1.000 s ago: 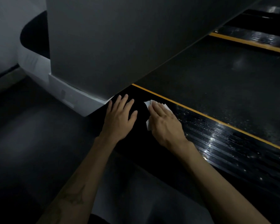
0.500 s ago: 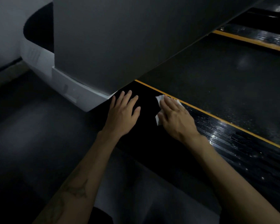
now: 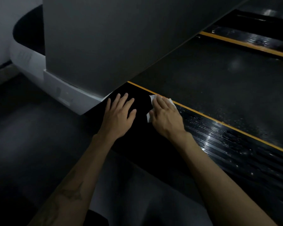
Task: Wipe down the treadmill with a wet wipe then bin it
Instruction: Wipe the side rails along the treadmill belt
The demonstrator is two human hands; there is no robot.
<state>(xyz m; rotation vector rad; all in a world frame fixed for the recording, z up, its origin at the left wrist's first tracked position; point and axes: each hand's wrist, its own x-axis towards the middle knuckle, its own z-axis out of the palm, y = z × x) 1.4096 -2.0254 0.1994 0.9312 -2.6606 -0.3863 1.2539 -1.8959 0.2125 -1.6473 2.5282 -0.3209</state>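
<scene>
Your right hand presses wipe flat on the rail, fingers straight, to scrub | left hand spread flat, bracing you.

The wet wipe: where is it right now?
In the head view, the wet wipe lies flat under the right hand on the treadmill's near side rail, beside the yellow stripe.

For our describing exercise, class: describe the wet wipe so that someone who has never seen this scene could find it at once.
Find the treadmill's black side rail, which runs beside the yellow stripe edging the belt. Near its front end two hands lie flat; the wet wipe is under the right hand, its corners poking out past the fingers. It is the only white, crumpled thing on the dark rail.
</scene>
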